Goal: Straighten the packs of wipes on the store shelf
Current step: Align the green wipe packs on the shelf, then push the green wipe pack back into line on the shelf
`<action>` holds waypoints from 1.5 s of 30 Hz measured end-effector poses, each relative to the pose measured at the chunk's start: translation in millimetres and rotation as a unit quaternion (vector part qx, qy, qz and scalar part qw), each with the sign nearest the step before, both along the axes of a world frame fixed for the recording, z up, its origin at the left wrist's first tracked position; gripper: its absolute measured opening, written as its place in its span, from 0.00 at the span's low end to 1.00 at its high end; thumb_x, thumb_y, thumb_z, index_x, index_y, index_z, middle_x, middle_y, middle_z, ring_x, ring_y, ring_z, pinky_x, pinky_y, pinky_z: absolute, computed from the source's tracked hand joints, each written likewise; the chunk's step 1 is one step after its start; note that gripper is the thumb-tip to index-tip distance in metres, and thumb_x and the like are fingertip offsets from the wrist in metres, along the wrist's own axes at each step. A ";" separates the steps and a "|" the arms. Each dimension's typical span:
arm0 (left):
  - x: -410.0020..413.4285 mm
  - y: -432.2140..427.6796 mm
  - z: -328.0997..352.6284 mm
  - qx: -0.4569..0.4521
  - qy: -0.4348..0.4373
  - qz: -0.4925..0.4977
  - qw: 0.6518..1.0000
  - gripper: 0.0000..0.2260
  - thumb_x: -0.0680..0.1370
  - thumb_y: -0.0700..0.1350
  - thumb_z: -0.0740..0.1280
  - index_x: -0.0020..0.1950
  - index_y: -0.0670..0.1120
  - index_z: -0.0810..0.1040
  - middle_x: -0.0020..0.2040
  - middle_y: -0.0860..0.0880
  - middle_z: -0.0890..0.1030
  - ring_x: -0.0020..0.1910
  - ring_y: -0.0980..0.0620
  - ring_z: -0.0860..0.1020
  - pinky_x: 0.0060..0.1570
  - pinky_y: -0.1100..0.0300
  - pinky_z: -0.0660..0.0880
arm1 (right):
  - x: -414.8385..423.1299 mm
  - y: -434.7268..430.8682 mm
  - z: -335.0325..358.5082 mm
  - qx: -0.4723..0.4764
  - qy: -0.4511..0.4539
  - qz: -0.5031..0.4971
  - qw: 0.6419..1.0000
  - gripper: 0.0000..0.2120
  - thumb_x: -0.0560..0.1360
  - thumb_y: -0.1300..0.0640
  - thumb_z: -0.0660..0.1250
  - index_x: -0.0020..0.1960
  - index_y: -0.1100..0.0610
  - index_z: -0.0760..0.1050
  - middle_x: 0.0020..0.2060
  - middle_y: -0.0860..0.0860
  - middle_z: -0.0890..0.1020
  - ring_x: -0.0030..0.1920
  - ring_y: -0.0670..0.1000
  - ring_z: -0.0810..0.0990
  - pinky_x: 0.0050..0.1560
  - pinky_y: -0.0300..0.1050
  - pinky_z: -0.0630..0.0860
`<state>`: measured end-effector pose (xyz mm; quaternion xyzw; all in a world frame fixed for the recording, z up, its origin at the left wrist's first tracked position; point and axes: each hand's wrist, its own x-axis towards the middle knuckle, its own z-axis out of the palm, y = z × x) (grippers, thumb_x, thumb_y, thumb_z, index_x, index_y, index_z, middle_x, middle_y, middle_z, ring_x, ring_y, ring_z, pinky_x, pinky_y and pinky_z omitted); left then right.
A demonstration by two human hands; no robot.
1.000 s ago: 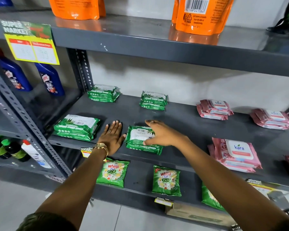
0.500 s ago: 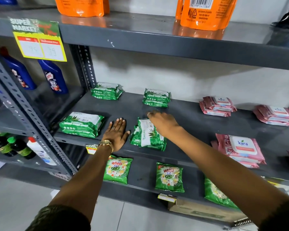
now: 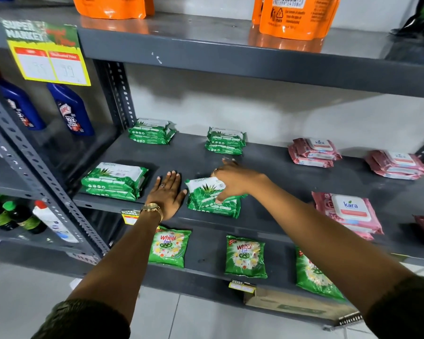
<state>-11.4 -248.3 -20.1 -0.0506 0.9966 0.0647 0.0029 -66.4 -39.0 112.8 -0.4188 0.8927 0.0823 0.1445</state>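
Green packs of wipes lie in small stacks on the grey middle shelf (image 3: 267, 167). The front-middle stack (image 3: 207, 200) sits skewed, and my right hand (image 3: 233, 183) grips its top pack, thumb at the front edge, fingers over the far side. Just left of that stack my left hand (image 3: 168, 194) rests flat on the shelf, fingers spread, holding nothing. Other green stacks sit at front left (image 3: 114, 181), back left (image 3: 151, 131) and back middle (image 3: 225, 140). Pink packs lie at back right (image 3: 313, 152), far right (image 3: 397, 165) and front right (image 3: 348, 214).
Orange pouches (image 3: 296, 17) stand on the shelf above, whose edge carries a yellow price tag (image 3: 49, 59). Green detergent packets (image 3: 169, 245) lie on the shelf below. Blue bottles (image 3: 71, 111) stand in the left bay behind a perforated upright (image 3: 42, 182).
My right hand has turned the top pack of the front-middle stack, first to stand lengthwise, now back toward a skewed crosswise lie, and it grips the pack. The left hand stays flat on the shelf.
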 end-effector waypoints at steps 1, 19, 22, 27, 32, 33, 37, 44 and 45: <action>-0.8 0.0 -0.2 0.000 -0.002 0.000 1.000 0.30 0.78 0.57 0.40 0.76 0.42 0.43 0.78 0.45 0.45 0.76 0.51 0.42 0.75 0.51 0.39 | 3.3 0.6 0.0 -0.014 0.013 -0.008 1.000 0.30 0.68 0.43 0.71 0.61 0.63 0.72 0.57 0.58 0.77 0.66 0.62 0.70 0.72 0.60 0.60; -0.6 1.0 -0.1 0.002 -0.003 -0.001 1.000 0.25 0.82 0.52 0.45 0.76 0.42 0.44 0.78 0.45 0.46 0.76 0.50 0.43 0.75 0.51 0.40 | 18.6 4.9 -9.4 -0.056 0.069 -0.049 0.995 0.26 0.70 0.38 0.67 0.50 0.62 0.73 0.51 0.58 0.81 0.52 0.60 0.79 0.49 0.51 0.72; 0.3 0.6 0.8 0.011 0.001 0.000 1.000 0.25 0.82 0.51 0.45 0.76 0.42 0.44 0.78 0.44 0.46 0.76 0.50 0.43 0.75 0.51 0.40 | 19.9 4.2 -10.9 -0.054 0.054 -0.062 0.995 0.25 0.71 0.39 0.67 0.49 0.62 0.72 0.51 0.59 0.80 0.52 0.61 0.78 0.55 0.55 0.73; -5.8 -5.3 10.2 0.190 -0.006 0.017 0.982 0.23 0.82 0.46 0.53 0.75 0.41 0.53 0.77 0.42 0.51 0.76 0.48 0.47 0.74 0.52 0.39 | 23.9 17.8 -10.2 -0.061 0.036 -0.085 0.994 0.35 0.71 0.36 0.63 0.66 0.63 0.69 0.65 0.59 0.75 0.65 0.60 0.72 0.69 0.60 0.64; 5.8 12.0 41.1 0.334 0.134 0.075 0.930 0.18 0.81 0.43 0.57 0.71 0.39 0.65 0.74 0.39 0.63 0.74 0.44 0.58 0.75 0.49 0.52 | 33.7 84.9 -11.8 -0.215 0.060 -0.219 0.950 0.35 0.76 0.38 0.54 0.73 0.61 0.59 0.74 0.60 0.63 0.76 0.60 0.57 0.74 0.60 0.58; 10.5 25.1 50.2 0.301 0.164 0.055 0.938 0.19 0.82 0.44 0.56 0.71 0.39 0.65 0.74 0.39 0.62 0.75 0.44 0.57 0.75 0.47 0.51 | 34.1 102.5 -15.7 -0.225 0.065 -0.248 0.940 0.34 0.77 0.38 0.54 0.73 0.61 0.59 0.74 0.60 0.62 0.76 0.60 0.55 0.75 0.60 0.57; 18.9 90.8 75.0 0.168 0.181 -0.063 0.967 0.25 0.79 0.50 0.51 0.73 0.41 0.61 0.75 0.41 0.60 0.76 0.43 0.53 0.74 0.48 0.46 | 35.8 170.4 -30.5 -0.252 0.123 -0.364 0.888 0.28 0.79 0.47 0.56 0.72 0.65 0.61 0.72 0.64 0.64 0.76 0.63 0.54 0.75 0.63 0.53; 3.5 131.7 55.2 0.023 0.116 -0.053 0.992 0.26 0.81 0.53 0.48 0.75 0.41 0.53 0.77 0.43 0.54 0.77 0.46 0.47 0.75 0.49 0.44 | 30.5 238.1 -48.4 -0.173 0.142 -0.416 0.881 0.30 0.80 0.47 0.52 0.77 0.59 0.50 0.78 0.56 0.52 0.77 0.62 0.44 0.75 0.63 0.45; 3.4 131.6 51.8 0.015 0.110 -0.046 0.993 0.27 0.80 0.54 0.45 0.75 0.41 0.53 0.77 0.43 0.54 0.76 0.46 0.47 0.75 0.49 0.44 | 29.4 240.5 -53.1 -0.164 0.138 -0.413 0.885 0.30 0.80 0.46 0.51 0.77 0.58 0.48 0.78 0.55 0.51 0.77 0.62 0.44 0.75 0.63 0.45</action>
